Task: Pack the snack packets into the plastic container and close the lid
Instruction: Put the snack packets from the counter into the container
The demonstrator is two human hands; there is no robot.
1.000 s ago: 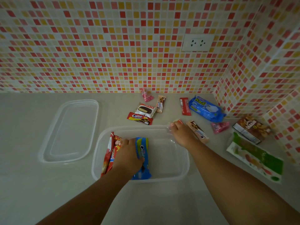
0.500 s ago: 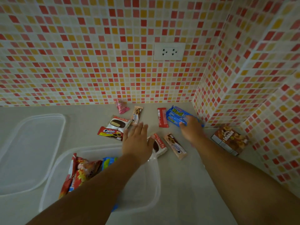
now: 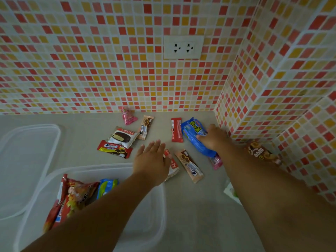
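Packing barely begun

Lid (image 3: 29, 168) lies off at left; plastic container (image 3: 152, 222) holds two packets. Left hand (image 3: 151, 161), fingers spread, hovers over a Choco Pie packet (image 3: 172, 165). Right hand (image 3: 213, 139) clamps the blue packet (image 3: 193, 132). Many packets remain on the table (image 3: 196, 211).

Container (image 3: 154, 211) right half free. Counter (image 3: 196, 215) front-right bare. Packets crowd back-right corner; 2 tiled walls (image 3: 272, 106) block reach there.
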